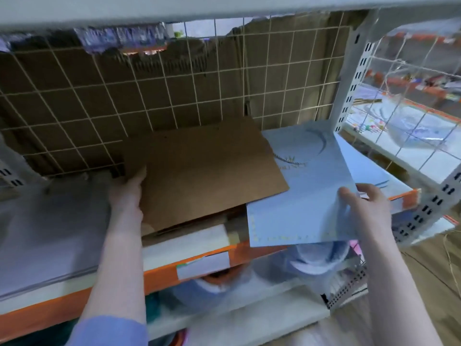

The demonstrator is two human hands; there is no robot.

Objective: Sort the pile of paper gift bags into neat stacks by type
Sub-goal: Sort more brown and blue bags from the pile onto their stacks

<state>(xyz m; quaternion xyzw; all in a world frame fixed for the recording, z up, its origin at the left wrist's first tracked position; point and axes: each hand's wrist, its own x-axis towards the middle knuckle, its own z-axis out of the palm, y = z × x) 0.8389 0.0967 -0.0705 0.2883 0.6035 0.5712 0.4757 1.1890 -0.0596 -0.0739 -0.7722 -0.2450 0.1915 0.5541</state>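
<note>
the pale blue gift bag (299, 186) lies flat and tilted, its long axis running from 11 to 5 o'clock, lower corner hanging past the shelf (162, 270) edge. it carries a faint curved print and a dotted border. the right hand (366, 208) pinches its edge at 3 o'clock, fingers curled. at 9 o'clock the brown kraft bag (207, 171) overlaps it; the left hand (129, 193) presses that bag's left edge, its grip unclear.
</note>
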